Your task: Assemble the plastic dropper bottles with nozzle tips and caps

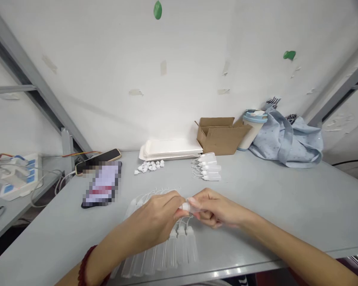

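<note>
Near the table's front, my left hand (pixel 159 214) pinches a small white cap (pixel 185 206) between thumb and fingers. My right hand (pixel 222 207) is closed on the translucent plastic bottle (pixel 195 208) that meets this cap; fingers cover most of it. Both hands are together, with the bottle lying roughly sideways between them. Below and behind my left hand lie rows of translucent bottles (pixel 181 247) with thin white strips at their necks, partly hidden by that arm. Beyond my hands is a group of capped bottles (pixel 211 167) and a small pile of loose white caps (pixel 149 166).
At the back stand a stack of white trays (pixel 173 147), an open cardboard box (pixel 219 141), a cup with a blue lid (pixel 250 129) and a light blue cloth bag (pixel 286 139). To the left are a phone (pixel 98 161), a blurred pouch (pixel 103 184) and a power strip (pixel 24 180).
</note>
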Motion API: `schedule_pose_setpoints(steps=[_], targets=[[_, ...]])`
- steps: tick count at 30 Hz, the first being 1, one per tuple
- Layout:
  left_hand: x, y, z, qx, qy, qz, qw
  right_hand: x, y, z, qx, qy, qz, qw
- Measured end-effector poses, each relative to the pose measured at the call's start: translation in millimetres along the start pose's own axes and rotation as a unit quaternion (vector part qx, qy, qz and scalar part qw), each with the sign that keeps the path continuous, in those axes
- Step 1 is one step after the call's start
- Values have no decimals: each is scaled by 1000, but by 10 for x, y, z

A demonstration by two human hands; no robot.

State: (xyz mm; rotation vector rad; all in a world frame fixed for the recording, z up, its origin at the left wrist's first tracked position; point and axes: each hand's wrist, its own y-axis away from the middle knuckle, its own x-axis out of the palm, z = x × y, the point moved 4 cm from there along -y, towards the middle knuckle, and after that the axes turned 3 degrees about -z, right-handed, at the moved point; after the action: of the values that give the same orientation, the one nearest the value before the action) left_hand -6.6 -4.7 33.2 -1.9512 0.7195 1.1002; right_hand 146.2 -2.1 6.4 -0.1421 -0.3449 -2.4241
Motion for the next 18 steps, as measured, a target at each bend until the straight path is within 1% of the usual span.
schedule_pose_setpoints(steps=[2,4,6,8,9,10,11,12,14,15,16,18], targets=[[13,-1,1,17,-24,-6,1000,-16,-34,-54,29,-57,-3,998],[21,-5,6,23,-37,-3,999,-19,-52,-91,50,-87,-3,995],[19,-9,18,12,-30,6,999,-10,-50,-108,66,-89,7,994],[1,-19,25,-10,6,15,1000,1,-29,-90,54,-59,12,997],[-11,-27,23,-21,32,20,999,2,-13,-63,32,-21,6,999],[-24,-38,19,-33,61,24,997,-1,5,-25,0,35,-11,999],[-36,-50,14,-44,91,27,995,-8,26,24,-39,105,-38,993],[-48,-64,9,-54,118,26,991,-13,50,78,-77,181,-71,978],[-64,-86,6,-71,162,15,984,-9,97,176,-137,310,-124,933],[-70,-93,11,-79,175,4,981,-2,114,212,-155,349,-139,914],[-75,-98,16,-84,183,-10,980,8,125,238,-168,374,-143,901],[-79,-102,23,-82,189,-34,978,29,138,265,-191,399,-138,886]])
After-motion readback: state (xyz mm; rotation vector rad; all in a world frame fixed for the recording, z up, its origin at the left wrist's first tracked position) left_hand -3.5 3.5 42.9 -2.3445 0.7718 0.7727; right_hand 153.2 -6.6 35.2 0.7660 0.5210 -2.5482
